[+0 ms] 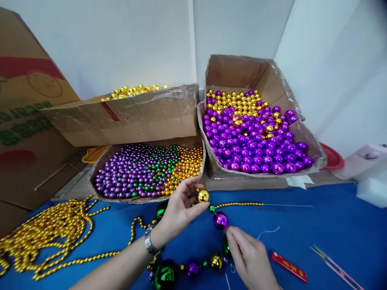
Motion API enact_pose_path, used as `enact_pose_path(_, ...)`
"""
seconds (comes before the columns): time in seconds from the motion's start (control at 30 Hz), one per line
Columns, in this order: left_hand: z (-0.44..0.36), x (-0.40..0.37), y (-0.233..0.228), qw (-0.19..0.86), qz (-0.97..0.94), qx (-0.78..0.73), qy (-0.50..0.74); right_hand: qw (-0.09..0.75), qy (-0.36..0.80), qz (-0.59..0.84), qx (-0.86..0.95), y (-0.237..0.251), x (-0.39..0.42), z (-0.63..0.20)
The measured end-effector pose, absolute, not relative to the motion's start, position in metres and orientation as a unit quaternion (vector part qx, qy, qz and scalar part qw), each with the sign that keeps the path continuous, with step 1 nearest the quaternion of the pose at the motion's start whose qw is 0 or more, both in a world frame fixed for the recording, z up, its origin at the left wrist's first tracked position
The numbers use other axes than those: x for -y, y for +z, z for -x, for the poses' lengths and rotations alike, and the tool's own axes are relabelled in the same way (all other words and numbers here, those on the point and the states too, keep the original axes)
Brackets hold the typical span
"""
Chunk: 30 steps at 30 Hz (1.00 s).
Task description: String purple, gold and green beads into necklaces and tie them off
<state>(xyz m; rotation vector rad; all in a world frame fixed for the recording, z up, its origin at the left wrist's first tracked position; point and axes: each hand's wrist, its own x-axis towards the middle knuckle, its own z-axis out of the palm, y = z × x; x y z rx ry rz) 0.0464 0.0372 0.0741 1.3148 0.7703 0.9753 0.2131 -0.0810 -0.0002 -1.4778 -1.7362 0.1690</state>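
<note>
My left hand (178, 207) pinches a large gold bead (202, 195) between thumb and fingers, just above the blue table. My right hand (249, 257) holds the thread right below a large purple bead (220, 220), with a small green bead (212, 208) beside it. A thin strand of tiny gold beads (238, 204) runs right from there into a bare needle or wire. The strung strand curves down past green, gold and purple beads (193, 269) near my wrists. A metal watch sits on my left wrist.
A low box of small purple, green and gold beads (145, 171) stands ahead, a gold-bead box (127, 114) above it, a box of large purple and gold beads (254, 137) to the right. Gold bead chains (51, 233) pile at left. Scissors (335, 266) and a red card (288, 266) lie at right.
</note>
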Motion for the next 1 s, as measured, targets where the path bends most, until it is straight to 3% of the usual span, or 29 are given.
enact_pose_path(0.13,-0.0464,-0.0376,0.0733,0.660,-0.520,-0.351,0.414,0.423,0.031,0.577,0.698,-0.0032,0.0808,-0.2143)
enact_pose_path(0.57,-0.0421,-0.0355,0.0708,0.646,-0.532,-0.363,0.410,0.428,0.071,0.572,0.696,-0.0015,0.0786,-0.2122)
enact_pose_path(1.0,-0.0389,-0.0371,0.0706,0.651,-0.549,-0.351,0.389,0.417,0.035,0.568,0.708,-0.0051,0.0811,-0.2154)
